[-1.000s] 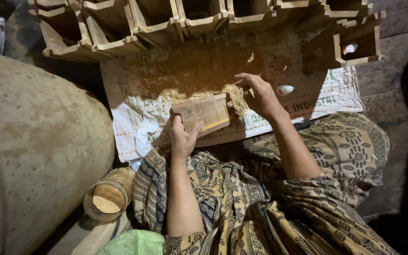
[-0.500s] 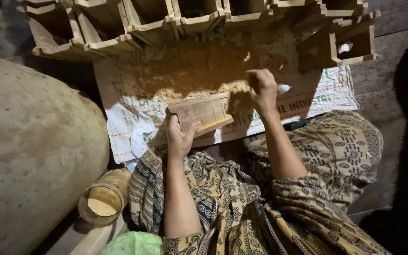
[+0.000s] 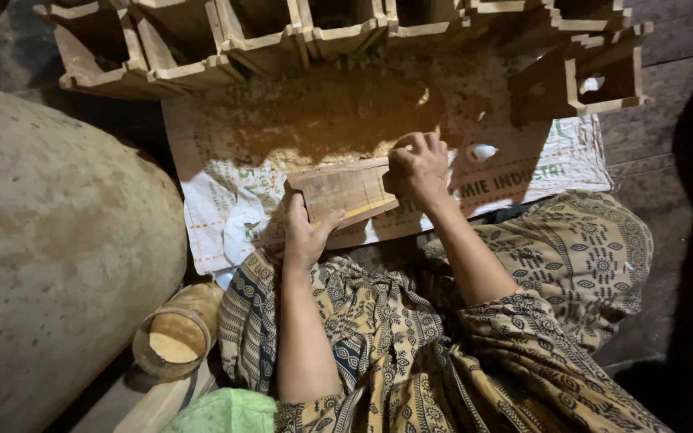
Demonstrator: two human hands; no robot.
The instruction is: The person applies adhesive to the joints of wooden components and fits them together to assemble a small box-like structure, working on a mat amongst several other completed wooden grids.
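Firmly braced on a printed woven sack (image 3: pixel 226 216), a flat rectangular wooden mould (image 3: pixel 345 192) looks stiff and light, best gripped by its edges. Left hand (image 3: pixel 306 232) clasps its near end; right hand (image 3: pixel 419 167) presses closed on its far end. Nearby, a round jar (image 3: pixel 174 341) holds pale powder.

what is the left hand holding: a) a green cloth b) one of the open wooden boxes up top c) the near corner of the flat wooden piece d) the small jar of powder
c: the left hand grips the near corner of the flat wooden piece, while the right hand presses on its far end; the jar sits apart, down by the knee.
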